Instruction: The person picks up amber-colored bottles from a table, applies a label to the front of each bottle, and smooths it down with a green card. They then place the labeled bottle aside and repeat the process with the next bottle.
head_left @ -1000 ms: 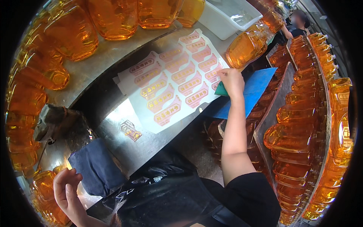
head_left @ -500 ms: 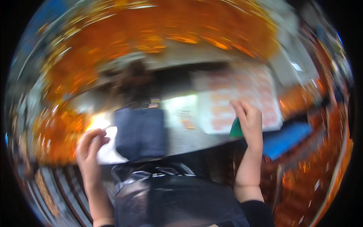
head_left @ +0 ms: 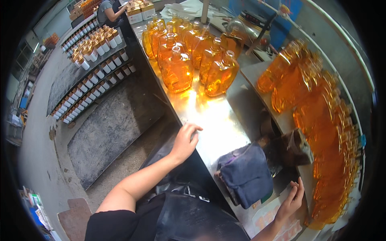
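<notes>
My left hand hangs over the near edge of the metal bench, its fingers loosely bent and apart, with nothing in them. A folded dark blue cloth lies on the bench to its right. Beyond the cloth my right hand is raised with fingers stretched out, and I see nothing in it. Under that hand lies a white sheet with reddish printed labels, partly hidden by my wrist. A bit of something green shows at the cloth's lower edge.
Amber-filled glass bottles stand grouped at the bench's far end. More amber bottles line a raised ledge on the right. A dark rack at the left bears rows of white-and-copper bottles. Another person stands at the far back.
The view has swung left, bringing the bottle group and rack into sight. The green piece seen at my right hand earlier is no longer in it; a green bit shows by the cloth.
</notes>
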`<state>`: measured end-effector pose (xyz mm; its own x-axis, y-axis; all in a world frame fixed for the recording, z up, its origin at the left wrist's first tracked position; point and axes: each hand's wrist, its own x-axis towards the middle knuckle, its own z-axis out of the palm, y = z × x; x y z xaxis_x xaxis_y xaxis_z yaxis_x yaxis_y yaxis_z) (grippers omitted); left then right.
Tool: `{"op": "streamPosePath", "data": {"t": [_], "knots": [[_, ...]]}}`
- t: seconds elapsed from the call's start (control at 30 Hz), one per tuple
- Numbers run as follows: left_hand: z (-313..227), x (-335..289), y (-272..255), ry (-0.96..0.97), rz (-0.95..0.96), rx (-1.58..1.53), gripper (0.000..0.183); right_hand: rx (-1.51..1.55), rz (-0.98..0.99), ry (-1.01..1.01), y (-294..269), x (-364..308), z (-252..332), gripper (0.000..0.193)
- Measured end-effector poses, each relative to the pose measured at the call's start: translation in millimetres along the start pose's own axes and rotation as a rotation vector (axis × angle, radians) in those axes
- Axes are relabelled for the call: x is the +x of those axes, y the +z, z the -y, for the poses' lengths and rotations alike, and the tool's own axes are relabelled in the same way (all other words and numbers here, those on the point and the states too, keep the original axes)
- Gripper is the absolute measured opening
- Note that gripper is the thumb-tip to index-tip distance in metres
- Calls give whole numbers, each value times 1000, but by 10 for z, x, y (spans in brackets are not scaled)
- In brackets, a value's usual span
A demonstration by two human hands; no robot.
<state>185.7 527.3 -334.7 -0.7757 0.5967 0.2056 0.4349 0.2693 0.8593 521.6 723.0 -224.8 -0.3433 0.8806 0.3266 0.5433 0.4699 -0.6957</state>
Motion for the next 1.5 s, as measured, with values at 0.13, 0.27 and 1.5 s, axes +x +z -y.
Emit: {"op": "streamPosePath", "data": {"t": [0.13, 0.27, 1.5], "knots": [[1, 111, -24, 50, 74, 5, 18, 16, -27, -129, 162, 221, 285, 30], [-123, 390, -426, 129, 87, -55, 21, -29, 17, -388, 482, 570, 847, 25], [-1611, 2552, -1645, -78, 412, 357, 15, -103, 883, -23, 1160, 845, 1956, 22]]}}
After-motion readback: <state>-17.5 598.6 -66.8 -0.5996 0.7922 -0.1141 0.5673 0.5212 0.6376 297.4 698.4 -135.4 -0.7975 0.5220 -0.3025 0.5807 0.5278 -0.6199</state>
